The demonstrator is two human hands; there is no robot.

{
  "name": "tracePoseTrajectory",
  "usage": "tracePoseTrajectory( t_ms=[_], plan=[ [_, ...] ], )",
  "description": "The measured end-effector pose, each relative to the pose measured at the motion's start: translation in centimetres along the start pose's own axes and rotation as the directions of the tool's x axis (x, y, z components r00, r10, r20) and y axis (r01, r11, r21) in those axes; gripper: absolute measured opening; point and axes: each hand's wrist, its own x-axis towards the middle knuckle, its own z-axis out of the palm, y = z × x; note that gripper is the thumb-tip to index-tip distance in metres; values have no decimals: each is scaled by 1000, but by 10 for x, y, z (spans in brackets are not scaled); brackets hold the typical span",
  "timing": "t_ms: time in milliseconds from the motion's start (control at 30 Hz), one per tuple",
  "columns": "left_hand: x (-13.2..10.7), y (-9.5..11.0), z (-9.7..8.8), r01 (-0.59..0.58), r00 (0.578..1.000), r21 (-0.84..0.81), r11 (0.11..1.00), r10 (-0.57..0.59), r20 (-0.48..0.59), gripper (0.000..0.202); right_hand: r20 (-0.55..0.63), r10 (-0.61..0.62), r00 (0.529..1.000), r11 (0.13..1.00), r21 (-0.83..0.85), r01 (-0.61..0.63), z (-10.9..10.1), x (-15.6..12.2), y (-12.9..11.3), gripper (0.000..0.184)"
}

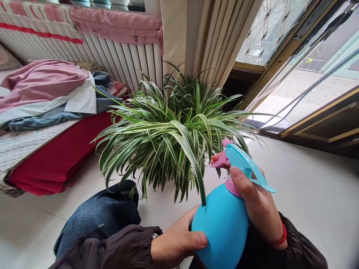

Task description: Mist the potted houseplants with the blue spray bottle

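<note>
Cradling the round blue body of a spray bottle [224, 224] from below, the left hand [175, 243] is pressing its thumb against the bottle's near left side, its palm cupped narrowly around the base. The right hand [258, 205] is wrapping around the pink neck from the right, its thumb lying up toward the pink nozzle and its fingers sitting behind the pale blue trigger [249, 168], so both hands are closed on the bottle. The bottle is standing upright at the near middle of the scene, its nozzle pointing left toward a spider plant [174, 130], whose long striped leaves are spreading over the white tiled floor [308, 179]; one leaf is hanging down in front of the bottle's top. A red string band [282, 235] is circling the right wrist. A knee in blue jeans [98, 213] is showing at the near left. Farther left, folded clothes [45, 93] are lying on a red-sided bed [56, 153], and a window [308, 74] is letting in daylight at the far right.
</note>
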Motion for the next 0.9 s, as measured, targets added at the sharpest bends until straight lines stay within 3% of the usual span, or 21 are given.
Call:
tracePoseTrajectory(
  t_ms=[133, 300, 433, 633, 767, 900],
  plan=[
    [-1, -2, -1, 4, 1000, 10, 1000, -4, -2, 98, 1, 44, 999, 999, -19, -44, 2, 2, -2, 34],
    [-5, 0, 7, -43, 996, -41, 998, 46, 70, 97, 36, -8, 999, 999, -46, 10, 1, -2, -7, 34],
    [-12, 1, 11, -34, 997, -73, 997, 38, 61, 105, 63, -55, 996, 997, -42, 58, 3, -4, -13, 27],
    [-24, -7, 1, 9, 998, 43, 999, -12, 67, 105, 144, -1, 990, 999, -46, 7, 5, -8, -21, 31],
    [-31, -6, 3, 49, 999, 176, 983, -45, -22, 100, 124, -6, 992, 996, -91, 17, 6, -19, -28, 33],
    [-41, -4, 5, 96, 993, 169, 981, -83, -86, 103, 52, -11, 999, 992, -125, 17, 13, -26, -32, 37]
  ],
)
